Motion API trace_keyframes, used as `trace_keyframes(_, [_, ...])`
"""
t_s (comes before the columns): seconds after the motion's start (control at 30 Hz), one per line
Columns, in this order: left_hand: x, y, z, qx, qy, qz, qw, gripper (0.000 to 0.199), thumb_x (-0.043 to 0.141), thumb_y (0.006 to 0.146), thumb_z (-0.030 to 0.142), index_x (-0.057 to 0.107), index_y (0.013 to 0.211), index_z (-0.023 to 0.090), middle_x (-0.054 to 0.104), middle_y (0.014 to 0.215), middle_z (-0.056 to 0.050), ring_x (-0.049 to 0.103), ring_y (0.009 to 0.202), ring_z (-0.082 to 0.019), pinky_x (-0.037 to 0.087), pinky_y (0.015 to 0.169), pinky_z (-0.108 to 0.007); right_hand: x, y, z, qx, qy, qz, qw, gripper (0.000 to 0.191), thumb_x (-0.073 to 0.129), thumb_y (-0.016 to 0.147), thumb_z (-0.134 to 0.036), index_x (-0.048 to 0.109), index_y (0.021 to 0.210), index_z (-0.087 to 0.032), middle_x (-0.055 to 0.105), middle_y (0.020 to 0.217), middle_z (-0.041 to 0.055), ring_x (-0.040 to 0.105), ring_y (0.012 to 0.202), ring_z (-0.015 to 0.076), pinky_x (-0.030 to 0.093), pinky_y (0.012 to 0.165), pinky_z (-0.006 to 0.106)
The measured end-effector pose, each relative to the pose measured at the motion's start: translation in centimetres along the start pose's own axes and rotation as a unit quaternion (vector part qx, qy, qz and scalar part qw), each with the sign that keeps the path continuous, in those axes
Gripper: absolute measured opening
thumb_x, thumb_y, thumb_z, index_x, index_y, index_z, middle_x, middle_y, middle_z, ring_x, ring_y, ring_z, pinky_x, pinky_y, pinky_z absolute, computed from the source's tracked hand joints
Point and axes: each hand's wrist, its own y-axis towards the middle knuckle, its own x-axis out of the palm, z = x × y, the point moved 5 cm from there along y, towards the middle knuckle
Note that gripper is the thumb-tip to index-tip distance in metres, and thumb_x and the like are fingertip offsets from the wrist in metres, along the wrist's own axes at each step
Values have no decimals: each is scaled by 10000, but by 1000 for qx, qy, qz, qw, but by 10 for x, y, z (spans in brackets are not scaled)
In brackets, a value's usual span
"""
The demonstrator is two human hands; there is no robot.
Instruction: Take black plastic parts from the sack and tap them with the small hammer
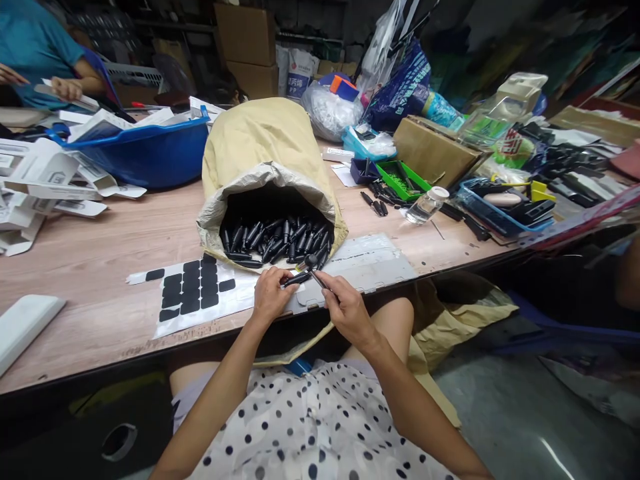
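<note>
Head view. Your left hand (271, 293) is closed in a pinch, thumb against fingers, on a glossy black pen-shaped piece (299, 278), which lies roughly level just in front of the sack's mouth. Your right hand (346, 303) grips a slim dark rod-like piece (319, 280), slanted, its far end at or close to the left-hand piece; whether the two touch cannot be told. A small dark round-ended part (311, 261) shows just beyond; whose grip it belongs to, if either, is unclear.

Supply: the big tan sack with a pale lining (265, 133) lies on the wood-grain table (125, 227), mouth towards you, with many loose black tapered pieces (280, 237) inside. Left of your hands, a white backing sheet (235, 317) carries black rounded-square patches (191, 287). To the right of the sack lies a greyish-white flat panel (370, 267); farther off stand a bright green plastic tray (395, 191) and a clear bottle with a white cap (425, 208).

Step in hand (judgement): two-handed work on a single piece, ends being brought to or away from each other; direction undetermined. Next move (judgement): calls for a firm left pinch, the right-hand part lined up with the left-hand piece, and fingertips clear of the meeting point.
</note>
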Motion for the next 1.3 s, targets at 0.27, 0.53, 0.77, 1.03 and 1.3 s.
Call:
trace_keyframes(0.27, [0,0,1,-1,3,-7,1000,131,742,716,152,693,808,232,659,804,4,590,817,-197,484,801,-341,8,-8,-1,10,-88,-11,996,449,373,980,-184,619,1345,-277,607,903,55,625,816,184,551,777,276])
trace_keyframes(0.53, [1,0,0,2,6,-9,1000,109,726,716,157,666,775,228,643,777,6,585,819,-204,480,783,-338,20,-12,-10,-1,-105,-42,994,490,382,954,-144,608,1361,-298,601,902,49,619,777,173,555,725,260])
trace_keyframes(0.77, [0,-2,3,8,4,3,1000,130,733,718,160,661,795,235,644,803,6,587,828,-206,484,807,-351,-10,-5,14,55,-129,93,986,467,428,952,-209,592,1379,-301,617,1035,90,604,970,228,528,838,315])
trace_keyframes(1.03, [3,-2,3,17,26,6,999,100,721,744,180,665,806,235,653,837,-11,589,854,-221,489,829,-356,-43,-3,97,178,-249,188,933,402,450,895,-177,705,1200,-235,529,876,110,486,857,273,418,758,394])
trace_keyframes(1.3, [-11,-20,18,129,-23,-6,991,103,612,872,265,669,946,221,678,896,-37,622,851,-207,519,805,-339,-28,4,109,139,-290,227,919,363,464,900,-172,713,1154,-245,536,926,128,438,818,251,343,687,374])
